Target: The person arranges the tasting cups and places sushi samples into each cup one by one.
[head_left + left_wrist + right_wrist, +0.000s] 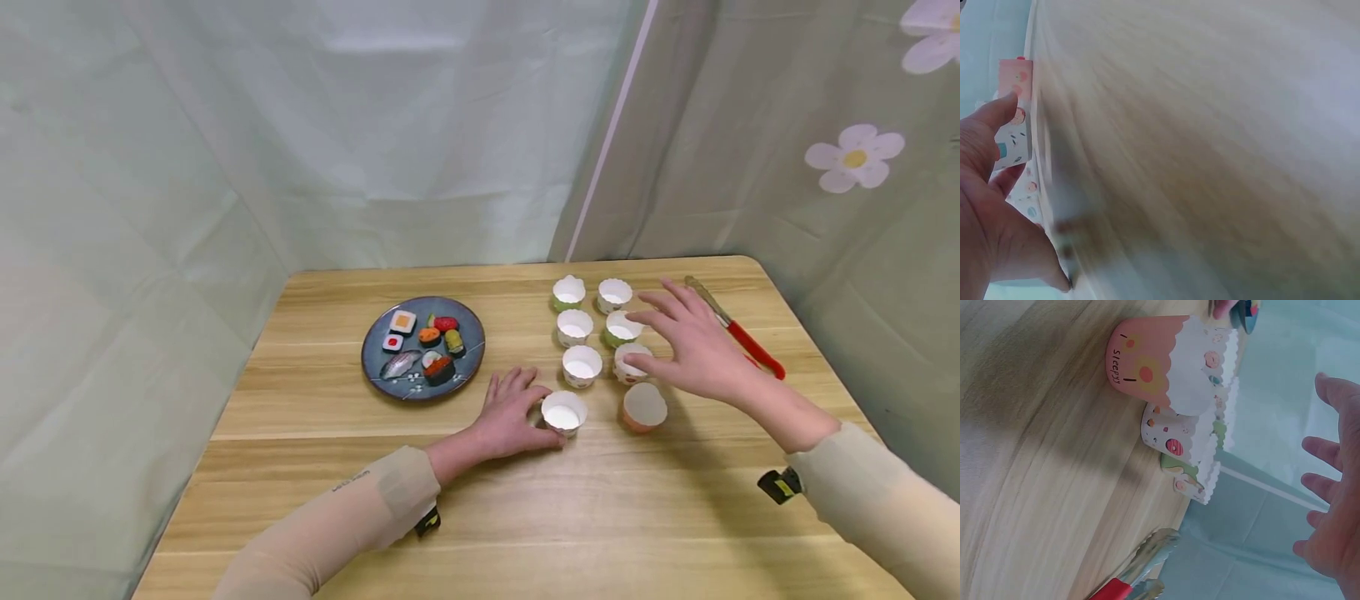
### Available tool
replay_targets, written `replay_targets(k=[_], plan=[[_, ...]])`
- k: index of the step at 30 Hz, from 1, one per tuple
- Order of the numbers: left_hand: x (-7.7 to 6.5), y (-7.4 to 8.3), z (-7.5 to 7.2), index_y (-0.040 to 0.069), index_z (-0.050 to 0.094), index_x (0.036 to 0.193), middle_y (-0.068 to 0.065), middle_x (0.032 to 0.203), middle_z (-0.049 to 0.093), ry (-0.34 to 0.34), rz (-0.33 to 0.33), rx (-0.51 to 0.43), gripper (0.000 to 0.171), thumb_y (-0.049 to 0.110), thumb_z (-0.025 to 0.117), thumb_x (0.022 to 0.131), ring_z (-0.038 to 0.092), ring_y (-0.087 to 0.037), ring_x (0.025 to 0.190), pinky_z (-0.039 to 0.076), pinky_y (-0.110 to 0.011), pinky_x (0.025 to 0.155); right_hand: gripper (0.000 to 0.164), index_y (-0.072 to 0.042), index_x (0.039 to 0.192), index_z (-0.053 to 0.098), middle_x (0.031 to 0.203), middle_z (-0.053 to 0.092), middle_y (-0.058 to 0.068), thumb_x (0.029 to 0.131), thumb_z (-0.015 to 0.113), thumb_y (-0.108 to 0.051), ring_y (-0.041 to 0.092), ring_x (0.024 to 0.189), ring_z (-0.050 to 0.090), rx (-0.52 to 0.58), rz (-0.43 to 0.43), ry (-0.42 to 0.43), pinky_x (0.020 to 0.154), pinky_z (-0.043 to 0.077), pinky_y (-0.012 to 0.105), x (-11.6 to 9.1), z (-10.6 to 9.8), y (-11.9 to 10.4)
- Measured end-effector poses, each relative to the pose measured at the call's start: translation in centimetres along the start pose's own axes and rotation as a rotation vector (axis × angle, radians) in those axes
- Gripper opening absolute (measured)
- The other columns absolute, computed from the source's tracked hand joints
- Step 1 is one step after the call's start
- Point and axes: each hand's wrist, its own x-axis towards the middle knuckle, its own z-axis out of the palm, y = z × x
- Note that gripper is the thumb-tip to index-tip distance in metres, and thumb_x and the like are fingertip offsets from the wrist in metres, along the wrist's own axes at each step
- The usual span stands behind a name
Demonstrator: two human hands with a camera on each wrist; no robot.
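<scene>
My left hand (513,423) holds a white patterned paper baking cup (564,413) between thumb and fingers, at the near left end of two rows of cups. Its printed side (1015,145) shows in the left wrist view. Over the right row, my right hand (693,346) hovers with fingers spread and nothing in it. Closest to me in that row stands an orange-pink cup (645,408), its printed face (1146,362) showing in the right wrist view. Behind it stand a white cup (630,364) and a green one (622,328), close to my right fingertips.
A dark blue plate (375,379) bearing several sushi pieces lies left of the cups. Tongs with red handles (753,346) lie at the right, partly behind my right hand. A hanging curtain (420,150) stands behind the wooden table (300,483).
</scene>
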Motion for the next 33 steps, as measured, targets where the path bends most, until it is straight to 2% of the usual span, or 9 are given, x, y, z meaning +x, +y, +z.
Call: replay_targets(k=[6, 11, 17, 24, 33], plan=[[0.3, 0.9, 0.3, 0.02, 0.065, 0.133, -0.019, 0.164, 0.028, 0.04, -0.004, -0.013, 0.073, 0.057, 0.087, 0.075, 0.016, -0.042, 0.153, 0.003, -0.069, 0.121, 0.062, -0.012, 0.138, 0.063, 0.153, 0.044, 0.018, 0.089, 0.078, -0.047, 0.042, 0.152, 0.016, -0.006, -0.005, 0.018, 0.122, 0.009, 0.066, -0.6, 0.0, 0.3], [0.8, 1.8, 1.2, 0.024, 0.065, 0.134, -0.019, 0.166, 0.023, 0.034, -0.037, 0.016, 0.073, 0.059, 0.086, 0.074, 0.011, -0.04, 0.154, 0.002, -0.068, 0.121, 0.06, -0.012, 0.137, 0.064, 0.153, 0.045, 0.019, 0.088, 0.079, -0.045, 0.043, 0.151, 0.017, 0.005, -0.007, 0.031, 0.12, 0.012, 0.069, -0.9, 0.1, 0.6], [1.2, 2.6, 1.9, 0.028, 0.063, 0.137, -0.021, 0.167, 0.018, 0.038, -0.069, 0.08, 0.074, 0.061, 0.085, 0.075, 0.008, -0.04, 0.155, 0.003, -0.067, 0.122, 0.06, -0.013, 0.136, 0.064, 0.155, 0.044, 0.018, 0.089, 0.078, -0.047, 0.04, 0.153, 0.015, 0.016, 0.01, 0.036, 0.122, 0.01, 0.066, -1.2, 0.5, 1.1], [1.5, 2.9, 2.3, 0.03, 0.06, 0.141, -0.022, 0.167, 0.017, 0.049, -0.081, 0.087, 0.079, 0.063, 0.085, 0.074, 0.007, -0.04, 0.155, 0.002, -0.066, 0.122, 0.059, -0.013, 0.136, 0.064, 0.156, 0.043, 0.017, 0.089, 0.078, -0.045, 0.041, 0.153, 0.014, 0.017, 0.018, 0.038, 0.122, 0.01, 0.066, -1.6, 0.7, 1.5], [1.6, 2.8, 2.5, 0.03, 0.058, 0.145, -0.019, 0.168, 0.015, 0.023, -0.09, 0.094, 0.081, 0.063, 0.084, 0.075, 0.004, -0.038, 0.155, -0.001, -0.064, 0.123, 0.058, -0.012, 0.134, 0.065, 0.154, 0.045, 0.02, 0.088, 0.079, -0.044, 0.04, 0.153, 0.014, 0.022, 0.012, 0.05, 0.119, 0.015, 0.07, -1.9, 1.0, 1.8]])
